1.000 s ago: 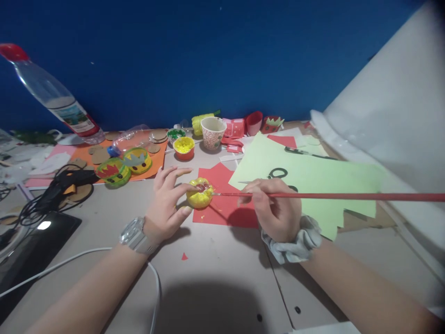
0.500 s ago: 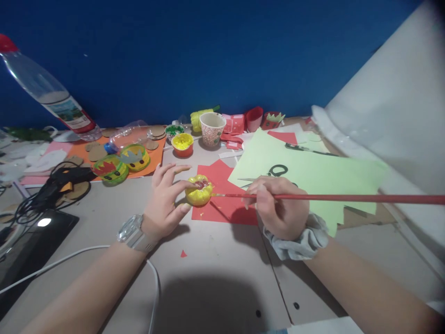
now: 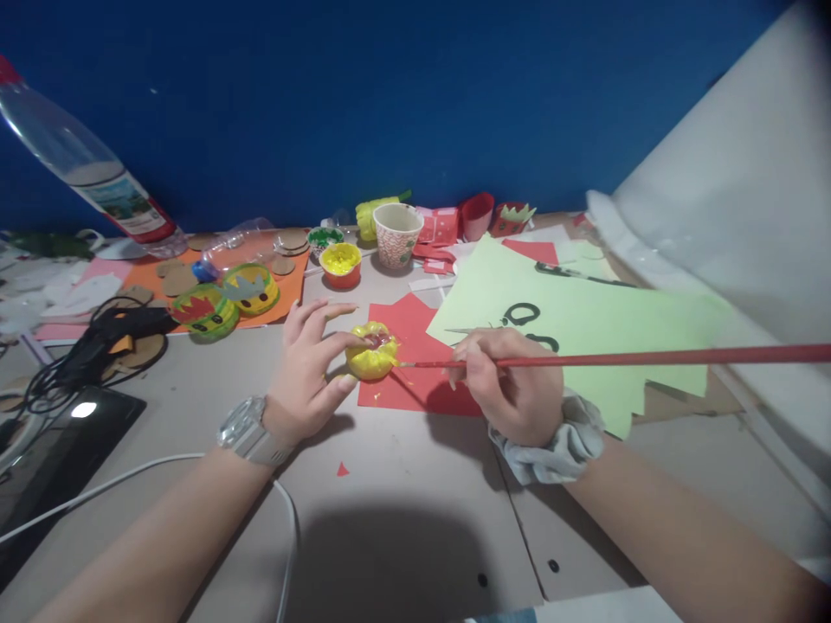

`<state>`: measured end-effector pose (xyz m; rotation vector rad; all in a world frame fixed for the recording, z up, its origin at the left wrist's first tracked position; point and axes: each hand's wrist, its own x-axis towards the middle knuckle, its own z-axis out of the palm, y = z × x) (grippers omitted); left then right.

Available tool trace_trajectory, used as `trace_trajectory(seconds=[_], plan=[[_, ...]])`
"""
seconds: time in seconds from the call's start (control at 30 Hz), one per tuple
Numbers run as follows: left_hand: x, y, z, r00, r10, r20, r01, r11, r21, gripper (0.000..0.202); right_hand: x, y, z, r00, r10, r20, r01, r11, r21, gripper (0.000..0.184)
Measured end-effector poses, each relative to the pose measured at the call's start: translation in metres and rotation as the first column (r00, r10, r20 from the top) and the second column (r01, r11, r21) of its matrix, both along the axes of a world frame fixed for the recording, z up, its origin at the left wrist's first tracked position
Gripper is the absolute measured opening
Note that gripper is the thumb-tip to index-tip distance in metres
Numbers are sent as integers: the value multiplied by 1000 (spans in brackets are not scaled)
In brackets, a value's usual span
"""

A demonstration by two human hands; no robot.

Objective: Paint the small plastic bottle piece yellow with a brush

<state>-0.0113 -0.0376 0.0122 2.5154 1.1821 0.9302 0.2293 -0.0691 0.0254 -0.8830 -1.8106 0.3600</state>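
A yellow-painted bottle bottom (image 3: 371,363), lumpy with a reddish hollow in its upper side, rests on red paper (image 3: 447,394). My left hand (image 3: 312,368) steadies it, with the index fingertip at the hollow and the thumb against its near left side; the other fingers are spread. Between the closed fingers of my right hand (image 3: 512,385) lies a long red paintbrush (image 3: 636,356), held almost level. Its bristle tip touches the right side of the yellow piece. Black-handled scissors (image 3: 523,314) lie just behind my right hand, partly covered by it.
Behind stand a cup of yellow paint (image 3: 341,262), a cup of green paint (image 3: 325,238) and a patterned paper cup (image 3: 397,238). Green paper (image 3: 584,320) spreads at right. Two painted pieces (image 3: 206,313), a tilted bottle (image 3: 97,186) and black cables (image 3: 107,346) are left.
My right hand has shifted slightly left, and the brush's rear end has risen a little. The brush tip stays at the yellow piece's right side. My left hand keeps its hold.
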Motion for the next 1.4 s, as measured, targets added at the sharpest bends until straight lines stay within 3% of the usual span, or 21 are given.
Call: trace_trajectory(seconds=[0.33,0.57,0.63,0.73,0.87,1.0,1.2,1.4], plan=[[0,1,-1,1000,-10,9,10,1000,9,66,-1,1,-3,993,93,-74,-89,995,49,16],[-1,0,-1,1000,-3,-2,3,1000,4,66,1,-1,2,998,-51,21,51,999,-3,15],[0,1,-1,1000,-3,0,3,1000,3,65,-1,-2,2,996,-81,-26,82,996,18,14],[0,1,-1,1000,-11,2,11,1000,5,64,-4,-2,1,987,-41,-157,50,997,54,13],[-1,1,-1,1000,-19,5,19,1000,13,66,-4,-3,-1,997,32,-74,-31,999,12,12],[-1,1,-2,1000,-16,8,16,1000,15,72,-3,-7,0,998,5,-70,-8,999,-37,13],[-1,1,-2,1000,-13,7,13,1000,-5,79,-8,-9,1,982,-40,-182,40,999,-8,14],[-1,1,-3,1000,-10,8,10,1000,-6,77,-4,-7,1,998,-9,-68,5,998,-68,14]])
